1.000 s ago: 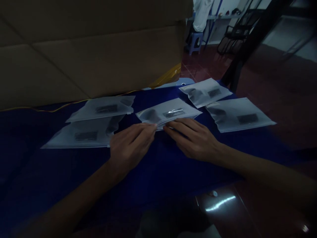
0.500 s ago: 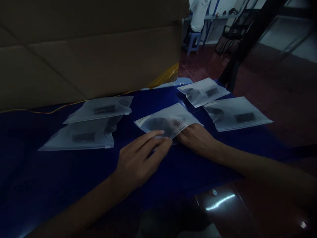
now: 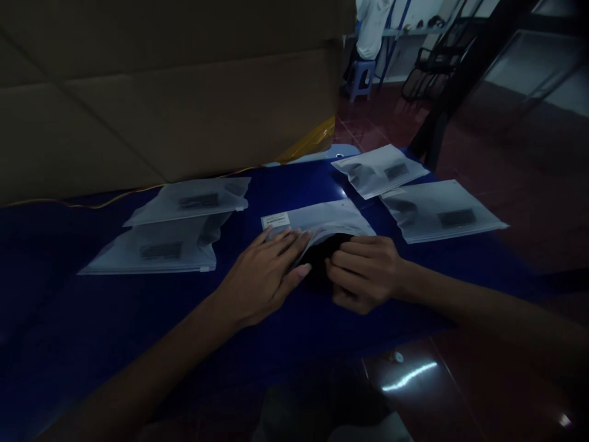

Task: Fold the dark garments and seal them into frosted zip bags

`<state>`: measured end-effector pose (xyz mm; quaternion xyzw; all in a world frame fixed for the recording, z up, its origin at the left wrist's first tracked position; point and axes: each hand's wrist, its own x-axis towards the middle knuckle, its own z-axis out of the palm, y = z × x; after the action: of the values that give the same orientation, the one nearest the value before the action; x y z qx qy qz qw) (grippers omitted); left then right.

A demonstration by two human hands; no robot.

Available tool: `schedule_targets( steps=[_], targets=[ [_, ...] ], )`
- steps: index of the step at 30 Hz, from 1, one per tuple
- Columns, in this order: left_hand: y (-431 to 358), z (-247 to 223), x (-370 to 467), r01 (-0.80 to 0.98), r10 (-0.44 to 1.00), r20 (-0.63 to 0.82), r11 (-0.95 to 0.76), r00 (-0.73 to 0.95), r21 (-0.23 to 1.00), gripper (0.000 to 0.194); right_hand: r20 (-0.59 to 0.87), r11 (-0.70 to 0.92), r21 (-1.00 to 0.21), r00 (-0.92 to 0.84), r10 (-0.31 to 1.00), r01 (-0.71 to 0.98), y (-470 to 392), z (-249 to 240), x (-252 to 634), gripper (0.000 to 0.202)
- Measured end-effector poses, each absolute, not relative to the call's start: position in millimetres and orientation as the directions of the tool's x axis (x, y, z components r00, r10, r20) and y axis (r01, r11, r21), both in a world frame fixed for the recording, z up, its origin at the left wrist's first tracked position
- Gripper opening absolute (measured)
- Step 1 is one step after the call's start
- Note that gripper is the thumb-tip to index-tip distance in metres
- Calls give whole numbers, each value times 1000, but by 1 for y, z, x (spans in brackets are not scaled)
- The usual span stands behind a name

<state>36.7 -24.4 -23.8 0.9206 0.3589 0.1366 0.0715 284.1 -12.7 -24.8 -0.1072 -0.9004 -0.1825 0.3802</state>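
A frosted zip bag (image 3: pixel 326 215) with a white barcode label lies at the middle of the blue-covered table, its mouth facing me. Flat across the bag's near left part rests my left hand (image 3: pixel 264 270), fingers stretched out and thumb apart. A black, soft-looking item (image 3: pixel 317 258) shows at the bag's mouth, part of it still inside. My right hand (image 3: pixel 363 270) is closed on its right side, knuckles up. Too dark to make out is what kind of item this is.
Two frosted zip bags (image 3: pixel 159 248) overlap on the left, and two more (image 3: pixel 451 212) on the right. Behind them stands a large cardboard box (image 3: pixel 197 110) with yellow tape. A person (image 3: pixel 370 31) sits on a blue stool (image 3: pixel 361 80) far back.
My right hand has come out of the bag toward me, with the black item now showing at the mouth. My left hand has flattened onto the bag.
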Motion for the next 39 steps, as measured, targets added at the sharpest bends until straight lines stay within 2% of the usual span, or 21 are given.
schedule_targets(
  steps=[6, 9, 13, 16, 21, 23, 26, 31, 32, 35, 37, 39],
  targets=[
    [-24, -27, 32, 661, 691, 145, -721, 708, 208, 64, 731, 936, 292, -678, -85, 197, -16, -23, 285, 24],
    [-17, -33, 29, 665, 682, 155, -732, 715, 150, 65, 714, 936, 313, -690, -121, 160, -19, -21, 283, 27],
    [-2, -43, 27, 691, 658, 335, -723, 675, 27, 47, 662, 912, 323, -749, -27, 253, -20, -18, 281, 26],
    [5, -44, 29, 736, 657, 459, -677, 598, 10, 41, 667, 859, 343, -743, 62, 380, -16, -19, 283, 20],
    [-1, -40, 28, 753, 666, 477, -657, 573, 14, 34, 678, 805, 305, -710, 192, 509, -11, -25, 284, 15],
    [-4, -40, 26, 743, 674, 438, -669, 594, 21, 40, 684, 842, 213, -691, 233, 495, -10, -24, 284, 14],
    [-2, -41, 23, 743, 702, 377, -667, 604, 51, 55, 620, 912, -6, -714, 325, 410, -11, -18, 285, 12],
    [9, -48, 19, 752, 751, 311, -643, 583, 144, 67, 349, 888, -300, -826, 443, 349, -10, -11, 291, 52],
    [10, -49, 18, 758, 763, 309, -631, 568, 164, 68, 341, 874, -337, -820, 460, 351, -10, -11, 292, 50],
    [9, -46, 19, 769, 793, 324, -595, 516, 233, 66, 386, 835, -424, -764, 517, 351, -9, -11, 292, 26],
    [3, -40, 21, 728, 801, 371, -589, 470, 351, 59, 394, 765, -519, -688, 610, 381, -8, -9, 291, 15],
    [-4, -32, 24, 624, 787, 426, -614, 445, 483, 53, 352, 631, -656, -573, 741, 413, -5, -6, 291, 16]
  ],
)
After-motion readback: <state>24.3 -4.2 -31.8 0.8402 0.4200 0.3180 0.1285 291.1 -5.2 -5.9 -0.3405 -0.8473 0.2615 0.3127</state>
